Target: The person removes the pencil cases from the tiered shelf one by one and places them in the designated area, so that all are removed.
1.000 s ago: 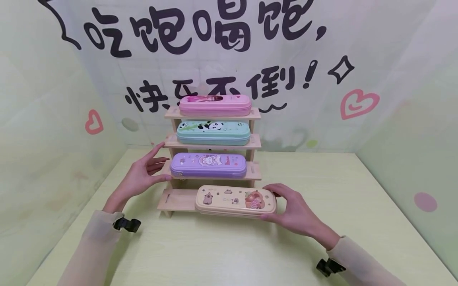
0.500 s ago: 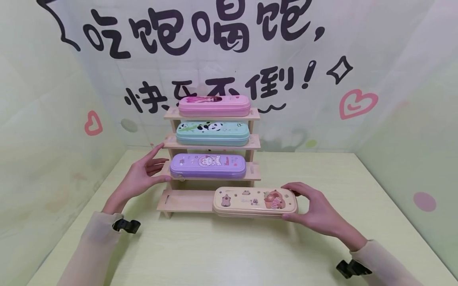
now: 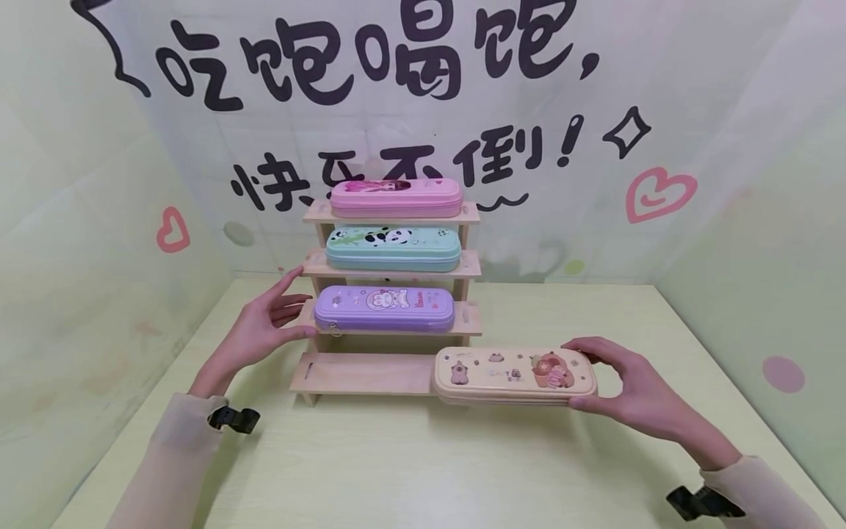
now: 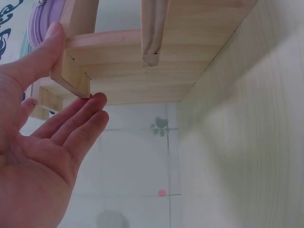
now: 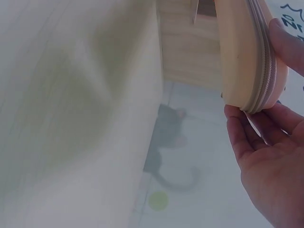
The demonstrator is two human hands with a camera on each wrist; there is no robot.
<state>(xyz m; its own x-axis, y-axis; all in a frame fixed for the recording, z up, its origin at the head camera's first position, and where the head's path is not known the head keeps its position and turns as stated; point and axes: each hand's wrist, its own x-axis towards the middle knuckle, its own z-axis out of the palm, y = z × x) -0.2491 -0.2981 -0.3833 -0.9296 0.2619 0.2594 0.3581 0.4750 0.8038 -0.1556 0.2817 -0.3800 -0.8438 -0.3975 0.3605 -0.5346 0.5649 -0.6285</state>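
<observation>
My right hand [image 3: 637, 389] grips the right end of a cream pencil case [image 3: 509, 375], thumb in front and fingers behind. In the right wrist view the thumb and fingertips hold the case's zipped end [image 5: 259, 61]. The case's left end overlaps the right part of the lowest step of a wooden stepped display rack [image 3: 370, 373]. My left hand [image 3: 254, 327] holds the rack's left side by one step. In the left wrist view its thumb lies against the step's end and its fingertips [image 4: 99, 100] touch the wood from the other side.
Purple [image 3: 383, 307], mint panda [image 3: 394, 248] and pink [image 3: 396, 198] pencil cases lie on the upper steps, one per step. The rack stands on a pale wooden table [image 3: 396, 470]. Behind it hangs a printed cloth wall [image 3: 568, 213]; more cloth flanks both sides.
My right hand has slid the cream pencil case to the right along the lowest step, baring more of the step. The left hand and the other cases have stayed in place.
</observation>
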